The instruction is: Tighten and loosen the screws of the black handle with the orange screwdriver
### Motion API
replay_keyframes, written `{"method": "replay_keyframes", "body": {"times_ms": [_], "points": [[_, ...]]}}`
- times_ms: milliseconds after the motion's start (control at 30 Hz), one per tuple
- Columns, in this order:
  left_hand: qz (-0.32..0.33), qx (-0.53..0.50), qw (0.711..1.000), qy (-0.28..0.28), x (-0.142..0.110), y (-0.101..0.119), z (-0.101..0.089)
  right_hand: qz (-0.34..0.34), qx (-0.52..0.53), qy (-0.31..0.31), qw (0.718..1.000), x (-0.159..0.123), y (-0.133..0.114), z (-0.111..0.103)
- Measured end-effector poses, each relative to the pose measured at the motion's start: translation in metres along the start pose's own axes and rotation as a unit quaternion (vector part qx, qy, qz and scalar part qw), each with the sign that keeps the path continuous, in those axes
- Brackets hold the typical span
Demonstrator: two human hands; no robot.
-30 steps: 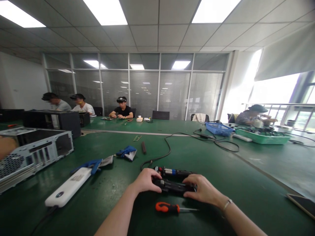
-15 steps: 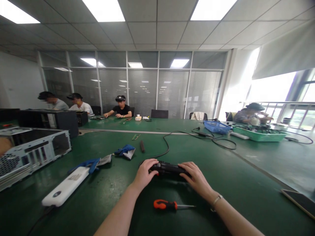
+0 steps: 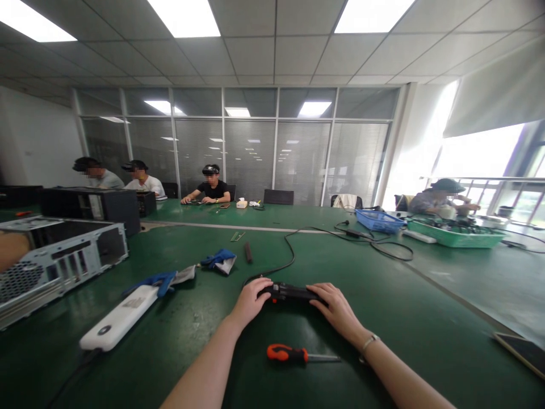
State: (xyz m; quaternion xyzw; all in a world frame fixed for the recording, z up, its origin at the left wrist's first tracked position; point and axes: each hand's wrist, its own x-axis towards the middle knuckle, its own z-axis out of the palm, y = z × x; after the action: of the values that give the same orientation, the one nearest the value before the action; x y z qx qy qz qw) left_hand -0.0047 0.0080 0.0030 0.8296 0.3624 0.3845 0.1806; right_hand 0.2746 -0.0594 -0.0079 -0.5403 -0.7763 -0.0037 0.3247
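A long black device with a cable running off its left end lies on the green table in front of me. My left hand is closed over its left end. My right hand grips its right end, fingers curled over the top. An orange-handled screwdriver lies on the table just nearer to me, between my forearms, touched by neither hand.
A white power strip and blue gloves lie to the left, beside an open computer case. A black cable runs across the table. A phone sits at the right edge. Several people sit at the far side and right.
The black device lay open in two halves a second ago; now it is one closed piece, further from me, with both hands still on its ends.
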Motion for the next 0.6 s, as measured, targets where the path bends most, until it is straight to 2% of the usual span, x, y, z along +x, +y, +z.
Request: {"method": "replay_keyframes", "body": {"times_ms": [400,600], "points": [[-0.05,0.024,0.996,-0.065,0.0004,0.0031,-0.0017,0.0,-0.031,-0.022,0.999,0.0022,0.0018,0.0024],[-0.063,0.02,0.997,-0.049,0.0003,0.0017,-0.0003,0.002,-0.026,-0.024,0.999,0.0032,0.0023,0.0004]]}}
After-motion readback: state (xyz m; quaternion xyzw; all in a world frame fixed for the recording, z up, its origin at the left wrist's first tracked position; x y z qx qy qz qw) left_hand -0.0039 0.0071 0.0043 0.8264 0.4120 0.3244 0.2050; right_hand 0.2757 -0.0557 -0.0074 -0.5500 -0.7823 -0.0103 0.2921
